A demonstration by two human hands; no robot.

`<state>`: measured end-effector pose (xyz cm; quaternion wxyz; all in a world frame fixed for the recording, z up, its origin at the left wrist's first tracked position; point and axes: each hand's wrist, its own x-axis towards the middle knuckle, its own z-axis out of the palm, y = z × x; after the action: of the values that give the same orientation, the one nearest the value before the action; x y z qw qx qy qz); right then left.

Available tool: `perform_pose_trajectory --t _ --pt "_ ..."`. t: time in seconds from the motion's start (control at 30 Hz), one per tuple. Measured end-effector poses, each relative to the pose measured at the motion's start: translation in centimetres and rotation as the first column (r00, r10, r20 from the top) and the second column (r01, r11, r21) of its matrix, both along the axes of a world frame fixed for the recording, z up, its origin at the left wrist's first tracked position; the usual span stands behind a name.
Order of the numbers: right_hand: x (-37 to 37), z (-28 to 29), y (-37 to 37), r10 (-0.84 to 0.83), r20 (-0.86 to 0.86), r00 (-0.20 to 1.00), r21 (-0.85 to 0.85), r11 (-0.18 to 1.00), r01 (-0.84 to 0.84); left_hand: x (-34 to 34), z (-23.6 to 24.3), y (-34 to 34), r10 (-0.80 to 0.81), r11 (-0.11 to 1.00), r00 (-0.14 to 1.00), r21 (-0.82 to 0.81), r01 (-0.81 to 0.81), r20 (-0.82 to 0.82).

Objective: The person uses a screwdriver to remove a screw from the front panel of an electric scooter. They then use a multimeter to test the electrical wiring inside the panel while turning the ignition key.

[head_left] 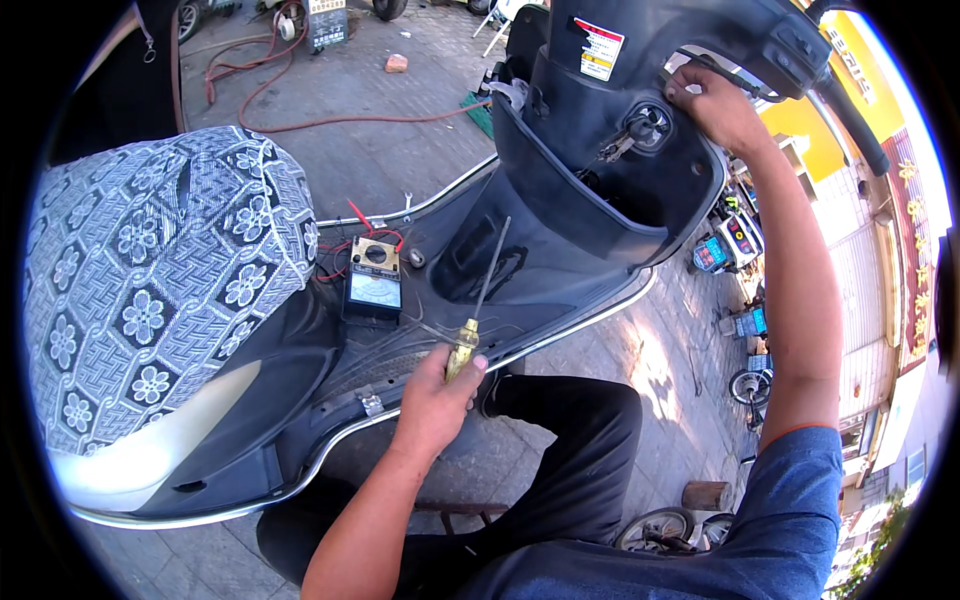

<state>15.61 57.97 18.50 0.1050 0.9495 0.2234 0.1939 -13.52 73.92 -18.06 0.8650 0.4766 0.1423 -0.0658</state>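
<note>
My left hand [432,402] is closed round the yellow handle of a screwdriver [464,346], whose long thin shaft points up and away over a scooter's footboard. With its arm stretched out, my right hand [724,112] is at the scooter's dark front panel [590,115], just under the handlebar [795,55]. Its fingers are curled beside a black cable; what they grip is hidden. A key set hangs from the ignition lock [648,124] below that hand. An analog multimeter [376,290] with red leads stands on the footboard [400,350], left of the screwdriver.
A patterned cloth cover [160,270] lies over the seat at left. Small loose parts and a wrench [408,205] lie along the footboard's far edge. Beyond are a red hose [340,122] and a brick piece [397,63] on the paving. Other scooters [735,240] stand at right.
</note>
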Motion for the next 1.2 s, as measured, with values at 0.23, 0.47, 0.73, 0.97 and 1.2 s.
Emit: perform_pose_trajectory --t 0.23,0.47,0.73,0.97,1.2 --pt "-0.3 0.2 -0.2 -0.010 -0.023 1.000 0.021 1.000 0.011 -0.1 -0.6 -0.2 -0.011 0.999 1.000 0.045 0.011 0.002" --pt "-0.5 -0.3 0.1 0.079 -0.030 0.996 0.135 0.988 -0.074 0.0 -1.3 -0.7 -0.041 0.974 0.999 0.225 0.039 0.008" --pt "-0.8 -0.8 -0.2 0.096 0.070 0.993 0.170 0.980 -0.107 -0.1 -2.2 -1.3 -0.038 0.988 0.998 0.151 0.029 0.057" --pt "-0.5 -1.1 -0.2 0.153 0.041 0.987 0.259 0.953 -0.159 -0.4 -1.9 -1.9 -0.062 0.991 0.994 0.119 0.052 0.086" --pt "-1.0 -1.1 -0.2 0.176 0.033 0.984 0.279 0.944 -0.178 -0.5 -1.0 -1.5 -0.092 0.986 0.994 0.145 0.083 0.056"
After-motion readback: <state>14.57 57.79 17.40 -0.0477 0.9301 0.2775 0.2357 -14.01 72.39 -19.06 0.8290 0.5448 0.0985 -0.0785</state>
